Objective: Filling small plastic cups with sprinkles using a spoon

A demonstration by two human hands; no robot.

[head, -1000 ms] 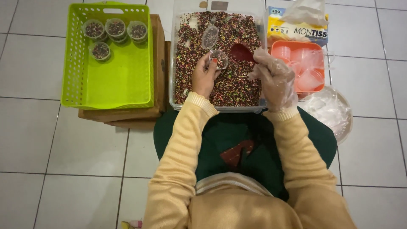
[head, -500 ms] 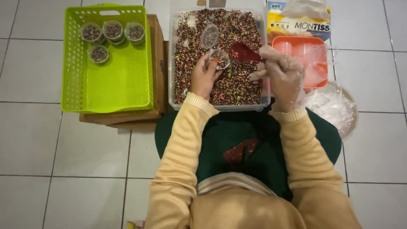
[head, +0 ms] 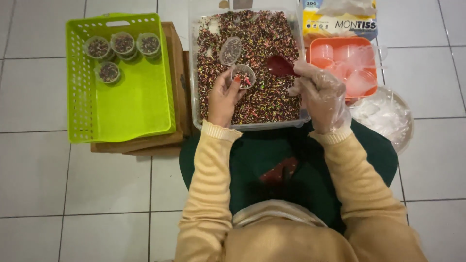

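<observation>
Over the clear rectangular tub of multicoloured sprinkles (head: 252, 102), the left hand (head: 224, 97) grips a small round clear cup (head: 242, 76), partly filled, the gloved right hand (head: 320, 94) at 3 o'clock clasps a red scoop (head: 280, 65), and four filled cups (head: 121, 51) already sit in the lime-green plastic basket (head: 121, 111) at 9 o'clock.

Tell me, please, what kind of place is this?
Probably a home floor used for small food packing. The person sits on white floor tiles before a clear tub of coloured sprinkles, with filled small cups in a green basket.

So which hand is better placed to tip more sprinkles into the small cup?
Right, probably. The gloved right hand holds the red scoop just beside the small cup; the left hand is occupied holding that cup over the sprinkle tub.
</observation>
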